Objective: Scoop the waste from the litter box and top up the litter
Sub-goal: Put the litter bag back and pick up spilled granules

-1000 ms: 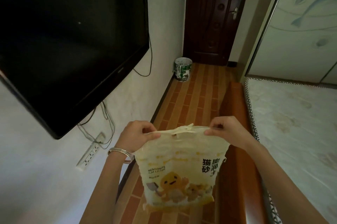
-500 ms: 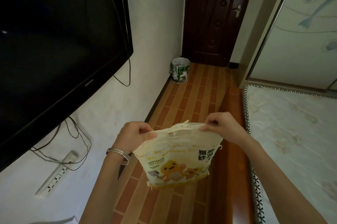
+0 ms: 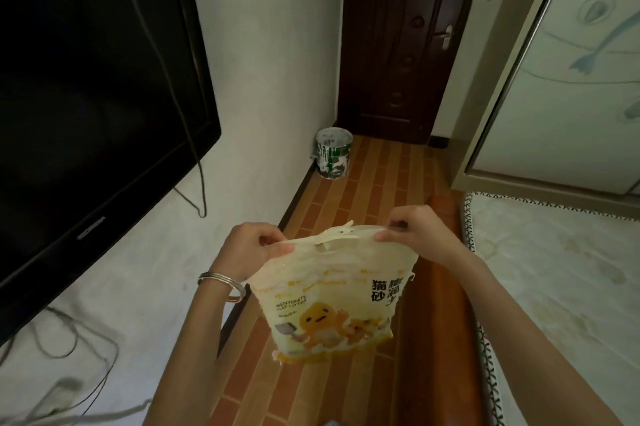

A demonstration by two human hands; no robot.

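A pale yellow bag of bentonite cat litter (image 3: 332,301), printed with a cartoon cat, hangs in the air in front of me over the brick-patterned floor. My left hand (image 3: 247,249), with silver bangles on the wrist, pinches the bag's top left corner. My right hand (image 3: 415,231) pinches the top right corner. The top edge is stretched between both hands, with a torn strip sticking up at its middle. No litter box or scoop is in view.
A large black TV (image 3: 93,106) hangs on the white wall at left, with cables below it. A paint-stained bucket (image 3: 333,152) stands by the dark wooden door (image 3: 398,41). A bed with a wooden edge (image 3: 440,287) lies along the right.
My view has shifted forward and to the right, so the TV sits further left. The bag stays held by both hands at its top corners and has risen slightly.
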